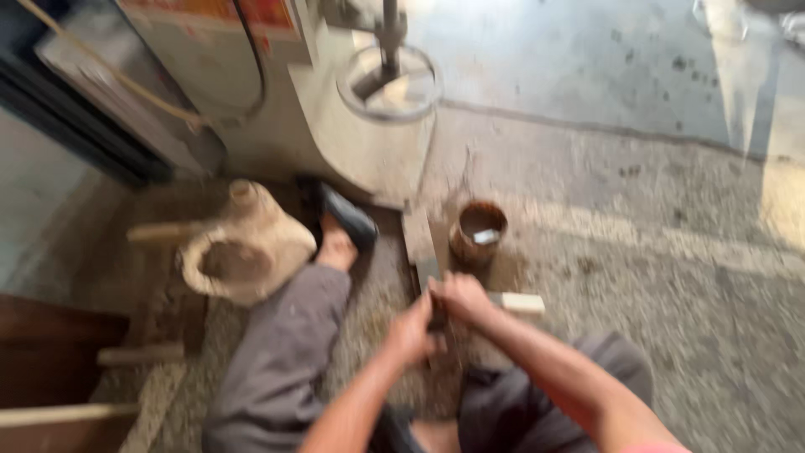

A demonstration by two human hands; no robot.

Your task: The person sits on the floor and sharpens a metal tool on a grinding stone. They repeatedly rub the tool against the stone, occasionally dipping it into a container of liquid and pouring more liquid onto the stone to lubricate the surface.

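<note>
Both my left hand (412,329) and right hand (461,295) have fingers clamped on a dark blade (429,281) over the flat stone (417,236); brown pot (478,232) just beyond; work looks midway.

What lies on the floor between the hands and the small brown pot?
In the head view, a flat dark bar lies there, running from the hands up the floor beside the small brown pot. The picture is blurred, so its material is unclear.
</note>
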